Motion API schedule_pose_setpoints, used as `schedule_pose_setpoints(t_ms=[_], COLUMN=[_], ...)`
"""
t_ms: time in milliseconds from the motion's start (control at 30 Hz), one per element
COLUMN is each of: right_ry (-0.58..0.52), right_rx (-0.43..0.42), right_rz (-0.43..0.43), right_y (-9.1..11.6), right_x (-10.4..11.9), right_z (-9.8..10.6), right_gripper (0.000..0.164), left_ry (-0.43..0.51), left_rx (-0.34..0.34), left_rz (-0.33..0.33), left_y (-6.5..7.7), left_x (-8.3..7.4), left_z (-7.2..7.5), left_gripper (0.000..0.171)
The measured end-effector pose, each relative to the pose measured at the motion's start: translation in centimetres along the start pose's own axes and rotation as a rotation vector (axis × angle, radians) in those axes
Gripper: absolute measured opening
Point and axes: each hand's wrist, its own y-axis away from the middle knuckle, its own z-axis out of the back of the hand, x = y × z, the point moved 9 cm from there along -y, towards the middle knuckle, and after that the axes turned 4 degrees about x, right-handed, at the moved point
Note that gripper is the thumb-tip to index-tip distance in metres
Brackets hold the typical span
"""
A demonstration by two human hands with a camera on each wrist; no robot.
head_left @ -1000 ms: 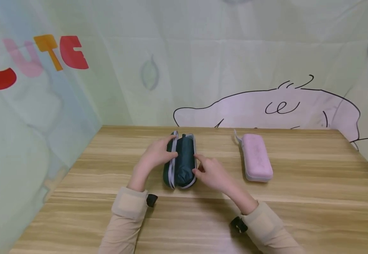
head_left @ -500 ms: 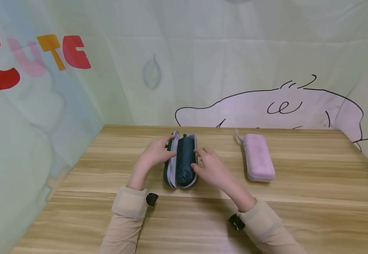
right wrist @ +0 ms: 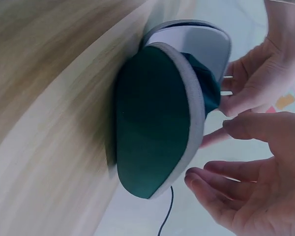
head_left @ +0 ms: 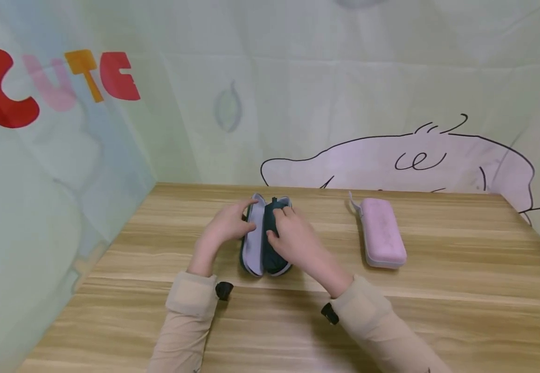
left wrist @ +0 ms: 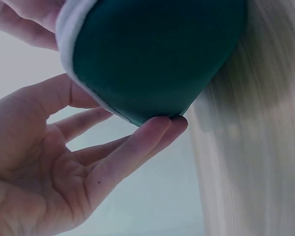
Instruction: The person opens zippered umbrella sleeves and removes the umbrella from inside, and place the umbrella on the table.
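Observation:
A dark green zip case (head_left: 253,254) with a pale grey lining lies unfolded on the table, its lid raised on the left. In its right half rests a folded dark green umbrella (head_left: 274,263), partly covered by my right hand. My left hand (head_left: 225,224) holds the lid's edge, thumb at the rim and fingers against the outer shell (left wrist: 152,59). My right hand (head_left: 300,241) is over the umbrella with fingers and thumb spread. In the right wrist view, a gap shows between its fingertips (right wrist: 194,179) and the case's rim; the umbrella (right wrist: 206,81) peeks out behind.
A closed pink case (head_left: 383,233) with a strap lies to the right on the wooden table (head_left: 270,321). Behind the table hangs a printed cloth backdrop (head_left: 298,103).
The lid of the green case has swung further left, with my left hand on it. My right hand has moved from the case's right rim to above the umbrella.

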Motion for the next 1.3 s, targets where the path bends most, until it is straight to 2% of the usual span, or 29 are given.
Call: schedule_pose_setpoints(t_ms=[133,333,533,867,1067,1300], right_ry=[0.079,0.16,0.314,0.518,0.553,0.475], right_rx=[-0.023,-0.019,-0.048,0.032,0.034,0.072], right_rz=[0.024,0.036,0.053,0.028,-0.001,-0.066], right_y=[-0.4,-1.0,-1.6,-2.3,-2.4,-2.8], right_x=[0.2,0.5,1.0,1.2,1.3,0.6], right_z=[-0.3,-1.0,-1.8,-3.1,-3.4,-3.7], right_gripper=[0.045,0.046,0.049,0.065,0.066,0.067], left_ry=[0.022,0.02,0.003,-0.062,-0.08,-0.088], left_rx=[0.007,0.004,-0.018,-0.044,-0.055,-0.071], left_rz=[-0.008,0.019,0.034,0.046,0.041,0.057], left_y=[-0.1,-0.1,-0.2,-0.4,-0.5,-0.4], left_x=[0.1,0.4,0.7,0.4,0.2,0.5], left_z=[-0.1,-0.1,-0.1,-0.3,-0.5,-0.4], left_gripper=[0.059,0.059,0.06,0.061,0.059,0.06])
